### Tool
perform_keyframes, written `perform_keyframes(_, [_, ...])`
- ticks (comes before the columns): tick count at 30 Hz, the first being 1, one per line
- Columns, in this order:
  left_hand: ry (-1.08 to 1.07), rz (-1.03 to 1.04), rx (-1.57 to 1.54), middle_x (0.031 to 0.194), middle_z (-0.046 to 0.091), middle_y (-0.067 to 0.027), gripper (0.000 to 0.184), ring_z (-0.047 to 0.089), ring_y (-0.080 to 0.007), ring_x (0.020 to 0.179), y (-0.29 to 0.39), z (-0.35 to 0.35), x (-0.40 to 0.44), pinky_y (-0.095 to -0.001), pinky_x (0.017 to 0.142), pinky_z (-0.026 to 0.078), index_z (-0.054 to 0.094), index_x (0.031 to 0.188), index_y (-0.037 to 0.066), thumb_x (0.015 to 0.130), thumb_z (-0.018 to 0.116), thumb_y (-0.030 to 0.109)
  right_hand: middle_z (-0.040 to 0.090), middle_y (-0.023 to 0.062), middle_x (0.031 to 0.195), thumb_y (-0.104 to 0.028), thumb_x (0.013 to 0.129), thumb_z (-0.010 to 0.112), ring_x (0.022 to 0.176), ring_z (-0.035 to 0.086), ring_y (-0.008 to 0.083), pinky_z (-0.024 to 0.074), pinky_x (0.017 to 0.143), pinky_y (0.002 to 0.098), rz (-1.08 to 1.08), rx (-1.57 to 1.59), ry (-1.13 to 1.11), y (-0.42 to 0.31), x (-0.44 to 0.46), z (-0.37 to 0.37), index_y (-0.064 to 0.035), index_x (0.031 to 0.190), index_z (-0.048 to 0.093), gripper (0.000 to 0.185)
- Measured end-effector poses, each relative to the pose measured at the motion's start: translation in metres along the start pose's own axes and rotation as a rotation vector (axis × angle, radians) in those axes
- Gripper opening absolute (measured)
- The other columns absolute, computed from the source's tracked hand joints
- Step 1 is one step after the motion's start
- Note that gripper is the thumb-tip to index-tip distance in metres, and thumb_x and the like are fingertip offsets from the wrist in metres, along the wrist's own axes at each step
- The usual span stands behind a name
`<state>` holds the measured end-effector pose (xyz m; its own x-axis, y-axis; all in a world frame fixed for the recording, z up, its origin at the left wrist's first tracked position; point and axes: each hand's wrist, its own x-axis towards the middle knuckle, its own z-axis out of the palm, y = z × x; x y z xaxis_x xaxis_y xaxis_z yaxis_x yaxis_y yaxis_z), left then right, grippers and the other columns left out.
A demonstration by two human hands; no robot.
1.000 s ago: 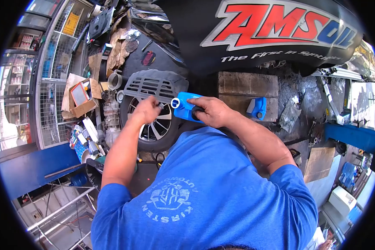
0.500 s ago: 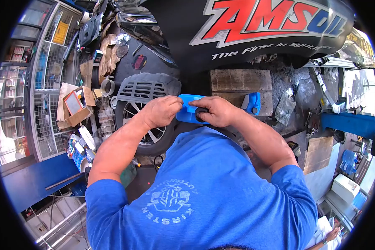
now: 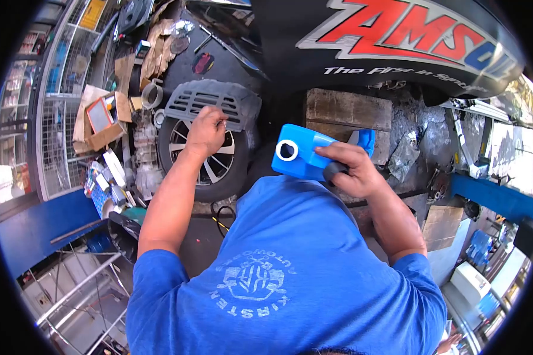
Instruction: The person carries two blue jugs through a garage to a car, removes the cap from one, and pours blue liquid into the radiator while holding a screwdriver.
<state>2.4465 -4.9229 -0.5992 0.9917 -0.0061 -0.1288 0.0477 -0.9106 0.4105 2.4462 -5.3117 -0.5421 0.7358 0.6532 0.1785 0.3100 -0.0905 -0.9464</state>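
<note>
My right hand [image 3: 356, 170] grips a blue plastic jug [image 3: 305, 160] by its handle side. The jug's round mouth [image 3: 287, 150] is uncapped, with a white rim turned up toward me. Against the curled fingers of that hand sits a dark round piece, perhaps a cap [image 3: 336, 171]. Off to the left, my left hand [image 3: 206, 131] is raised above the tyre with its fingers pinched together; whatever is in them is too small to name. Partly behind the right hand, a second blue container [image 3: 364, 141] rests by the wooden boards.
A wheel with tyre [image 3: 204, 160] lies under a grey slotted plastic cover [image 3: 210, 103]. Ahead, a black AMSOIL cover [image 3: 397, 53] drapes the car. Wooden boards [image 3: 346, 109] lie before me. A cardboard box [image 3: 103, 118] and metal parts crowd the left.
My left hand has come away from the jug's top and moved left. In my right hand the jug has tipped, bringing its open mouth into view.
</note>
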Motion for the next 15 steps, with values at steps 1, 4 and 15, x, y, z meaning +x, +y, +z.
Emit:
perform_keyframes(1, [0.108,0.078,0.066,0.128,0.062,-0.0209,0.034,0.059,-0.0356,0.119,-0.007,0.014,-0.006,-0.0408,0.102,0.048,0.066,0.117,0.006,0.084,0.067,0.008,0.070,0.0185,0.097,0.003,0.072,0.063,0.085,0.069,0.0326,0.0547,0.076,0.0393,-0.015,0.000,-0.003,-0.004,-0.001,-0.004,0.0014,0.120,0.068,0.049])
perform_keyframes(4, [0.047,0.019,-0.040,0.146,0.050,-0.0203,0.054,0.046,-0.0352,0.137,-0.009,0.032,-0.019,-0.0414,0.117,0.036,0.059,0.135,0.005,0.082,0.066,0.007,0.071,0.0185,0.097,0.001,0.070,0.060,0.084,0.070,0.0315,0.0547,0.075,0.0386,-0.039,-0.001,-0.015,-0.012,-0.005,-0.012,0.0020,0.118,0.068,0.049])
perform_keyframes(15, [0.173,0.393,-0.685,0.123,0.064,-0.0163,0.040,0.062,-0.0321,0.116,0.059,0.017,-0.036,-0.0413,0.097,0.050,0.060,0.116,0.003,0.076,0.066,-0.002,0.069,0.0176,0.093,-0.007,0.066,0.060,0.081,0.067,0.0290,0.0526,0.074,0.0371,-0.009,0.011,-0.068,-0.017,0.005,-0.022,0.0030,0.121,0.068,0.056])
